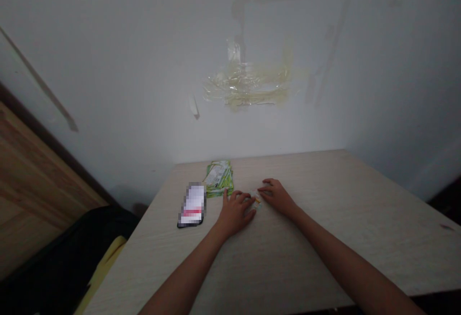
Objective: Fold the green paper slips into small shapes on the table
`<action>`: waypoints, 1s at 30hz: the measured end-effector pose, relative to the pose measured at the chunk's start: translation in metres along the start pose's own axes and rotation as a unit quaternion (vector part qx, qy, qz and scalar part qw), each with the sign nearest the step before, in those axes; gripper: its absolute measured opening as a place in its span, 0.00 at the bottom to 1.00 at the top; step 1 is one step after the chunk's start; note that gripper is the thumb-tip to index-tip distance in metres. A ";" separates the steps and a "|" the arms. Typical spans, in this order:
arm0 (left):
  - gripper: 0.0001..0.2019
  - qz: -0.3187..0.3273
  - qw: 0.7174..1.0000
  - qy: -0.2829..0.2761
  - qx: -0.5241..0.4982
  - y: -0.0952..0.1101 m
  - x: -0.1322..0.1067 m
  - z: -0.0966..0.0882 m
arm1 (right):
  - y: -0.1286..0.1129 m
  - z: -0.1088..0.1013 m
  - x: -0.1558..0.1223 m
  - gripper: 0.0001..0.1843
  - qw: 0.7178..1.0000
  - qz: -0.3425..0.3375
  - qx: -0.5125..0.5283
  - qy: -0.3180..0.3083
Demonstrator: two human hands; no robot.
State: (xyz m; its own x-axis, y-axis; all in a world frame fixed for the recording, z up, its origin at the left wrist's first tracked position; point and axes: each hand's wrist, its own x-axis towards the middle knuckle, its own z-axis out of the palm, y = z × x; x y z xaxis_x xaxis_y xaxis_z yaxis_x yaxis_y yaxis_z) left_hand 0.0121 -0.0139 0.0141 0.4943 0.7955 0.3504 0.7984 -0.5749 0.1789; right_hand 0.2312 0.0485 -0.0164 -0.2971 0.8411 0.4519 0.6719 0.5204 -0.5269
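My left hand rests on the tabletop with its fingers spread, its fingertips at the edge of a small clear plastic piece with an orange-yellow mark. From the other side, my right hand reaches toward the same piece, fingers bent a little and apart. The piece lies flat between the two hands and is too small to make out its kind. Just beyond my left hand is a pile of green printed packets, overlapping one another.
A phone with a lit, blurred screen lies left of my left hand. The pale wood-grain table meets a white wall with clear tape stuck on it. Dark and yellow cloth is beside the table's left edge.
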 end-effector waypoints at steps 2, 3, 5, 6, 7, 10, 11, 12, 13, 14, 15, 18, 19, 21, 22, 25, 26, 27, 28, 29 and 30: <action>0.19 -0.004 1.000 -0.002 0.005 0.000 0.000 0.000 | -0.003 -0.003 -0.002 0.11 1.000 -0.010 0.003 0.002; 0.19 -0.004 1.000 -0.003 0.008 0.000 0.000 0.000 | -0.005 -0.004 -0.002 0.11 1.000 -0.016 0.005 0.001; 0.19 -0.002 1.000 -0.002 0.013 0.000 0.000 0.000 | -0.008 -0.007 -0.003 0.10 0.999 -0.037 0.008 -0.009; 0.19 -0.001 1.000 0.000 0.015 0.000 0.000 0.000 | -0.010 -0.009 -0.004 0.10 0.999 -0.046 0.011 -0.020; 0.19 -0.002 1.000 0.003 0.018 0.001 0.000 0.000 | -0.011 -0.010 -0.005 0.10 0.998 -0.054 0.014 -0.034; 0.20 -0.001 1.000 0.009 0.018 0.001 0.000 0.001 | -0.014 -0.014 -0.006 0.09 0.997 -0.058 0.012 -0.054; 0.20 -0.001 1.000 0.011 0.014 0.000 0.000 0.002 | -0.015 -0.014 -0.007 0.10 0.997 -0.055 0.011 -0.053; 0.19 -0.002 1.000 0.012 0.008 -0.001 0.000 0.003 | -0.015 -0.015 -0.007 0.10 0.997 -0.053 0.011 -0.052; 0.19 -0.006 1.000 0.012 0.001 -0.002 0.000 0.003 | -0.016 -0.015 -0.008 0.10 0.997 -0.052 0.011 -0.050; 0.18 -0.011 1.000 0.013 -0.007 -0.004 0.000 0.004 | -0.015 -0.015 -0.008 0.09 0.997 -0.052 0.011 -0.049; 0.18 -0.019 1.000 0.014 -0.014 -0.006 0.000 0.004 | -0.015 -0.015 -0.008 0.09 0.997 -0.054 0.011 -0.050; 0.17 -0.041 0.999 0.007 -0.026 -0.012 0.000 0.003 | -0.013 -0.014 -0.008 0.09 0.997 -0.054 0.010 -0.053; 0.16 -0.040 0.999 0.003 -0.028 -0.014 0.000 0.002 | -0.013 -0.014 -0.008 0.09 0.997 -0.054 0.009 -0.053; 0.14 -0.037 0.999 0.002 -0.034 -0.015 0.001 -0.001 | -0.013 -0.014 -0.008 0.10 0.997 -0.057 0.004 -0.052; 0.13 -0.037 0.999 0.000 -0.039 -0.015 0.001 -0.002 | -0.014 -0.015 -0.008 0.10 0.997 -0.063 0.001 -0.051; 0.12 -0.039 0.998 -0.004 -0.051 -0.015 0.002 -0.003 | -0.020 -0.019 -0.009 0.10 0.994 -0.097 -0.009 -0.055; 0.12 -0.039 0.998 -0.005 -0.052 -0.015 0.002 -0.003 | -0.023 -0.021 -0.009 0.11 0.992 -0.113 -0.009 -0.062; 0.12 -0.040 0.998 -0.004 -0.053 -0.015 0.003 -0.003 | -0.025 -0.022 -0.009 0.12 0.989 -0.128 -0.007 -0.072; 0.12 -0.040 0.998 -0.003 -0.054 -0.015 0.003 -0.002 | -0.027 -0.022 -0.009 0.13 0.987 -0.140 -0.006 -0.080; 0.12 -0.041 0.998 -0.002 -0.054 -0.016 0.003 -0.002 | -0.028 -0.022 -0.009 0.15 0.985 -0.147 -0.006 -0.088; 0.12 -0.040 0.998 -0.002 -0.054 -0.016 0.003 -0.001 | -0.029 -0.021 -0.008 0.17 0.984 -0.153 -0.005 -0.095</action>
State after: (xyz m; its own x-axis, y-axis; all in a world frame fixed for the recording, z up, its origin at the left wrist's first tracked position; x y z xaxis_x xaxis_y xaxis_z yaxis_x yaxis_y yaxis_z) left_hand 0.0004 -0.0022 0.0133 0.4320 0.8405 0.3271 0.7936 -0.5266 0.3049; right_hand 0.2286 0.0230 0.0107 -0.6062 0.6589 0.4455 0.5385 0.7522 -0.3798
